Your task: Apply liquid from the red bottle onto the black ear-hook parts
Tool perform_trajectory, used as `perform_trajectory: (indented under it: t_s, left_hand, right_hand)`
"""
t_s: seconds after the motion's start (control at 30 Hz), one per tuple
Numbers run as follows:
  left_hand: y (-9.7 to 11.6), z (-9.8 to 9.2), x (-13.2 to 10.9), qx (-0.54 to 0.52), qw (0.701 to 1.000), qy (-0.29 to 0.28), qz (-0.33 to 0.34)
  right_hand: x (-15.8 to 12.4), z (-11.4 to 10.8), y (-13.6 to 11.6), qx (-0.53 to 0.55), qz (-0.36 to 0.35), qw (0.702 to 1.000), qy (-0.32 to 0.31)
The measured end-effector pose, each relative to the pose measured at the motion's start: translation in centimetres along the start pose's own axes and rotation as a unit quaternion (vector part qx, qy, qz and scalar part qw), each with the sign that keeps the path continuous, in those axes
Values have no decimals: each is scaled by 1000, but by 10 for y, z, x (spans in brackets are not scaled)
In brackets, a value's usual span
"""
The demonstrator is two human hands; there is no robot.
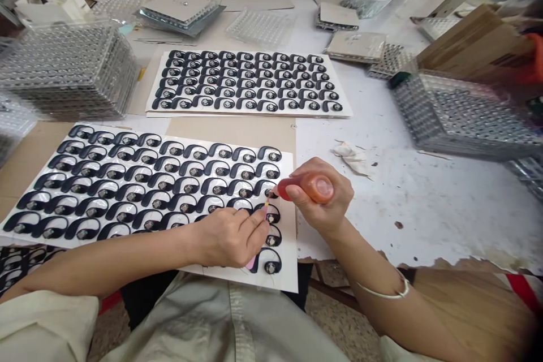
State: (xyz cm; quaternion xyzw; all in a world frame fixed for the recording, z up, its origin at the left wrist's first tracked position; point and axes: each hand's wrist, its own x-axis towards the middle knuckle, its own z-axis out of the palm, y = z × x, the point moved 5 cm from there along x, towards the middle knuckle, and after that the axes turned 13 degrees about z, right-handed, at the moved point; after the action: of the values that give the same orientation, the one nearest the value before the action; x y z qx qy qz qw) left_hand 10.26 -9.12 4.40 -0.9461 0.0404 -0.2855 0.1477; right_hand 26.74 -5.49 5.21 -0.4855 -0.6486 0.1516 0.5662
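Note:
My right hand (335,209) is wrapped round an orange-red squeeze bottle (318,186), its narrow tip pointing left at a black hook-shaped piece (270,191) in the right-hand column of the near white sheet (288,277). Closed round a slim pink pen-like tool (251,263), my left hand (233,237) rests over the sheet's lower right part. The tool's thin end meets the same spot as the bottle tip; whether they touch I cannot tell. Rows of similar black pieces with round metallic centres cover the sheet, some hidden under my left hand and forearm.
Behind lies a second white sheet (343,104) with rows of black pieces. Stacks of clear plastic trays stand at left (63,68) and right (470,113). A crumpled tissue (352,158) lies right of the near sheet. The table's front edge (466,266) is ragged.

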Motion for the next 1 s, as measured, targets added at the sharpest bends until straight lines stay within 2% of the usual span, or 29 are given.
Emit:
perform_trajectory:
  t_s: [0.37, 0.67, 1.0]
  left_hand:
    - [1, 2, -2, 1, 1000, -11, 3]
    - [0, 0, -1, -11, 1000, 3, -5]
    - [1, 2, -5, -10, 1000, -14, 6]
  right_hand:
    - [0, -2, -3, -21, -21, 999, 16]
    - [0, -3, -5, -23, -26, 999, 17]
    - [0, -5, -6, -35, -26, 999, 20]
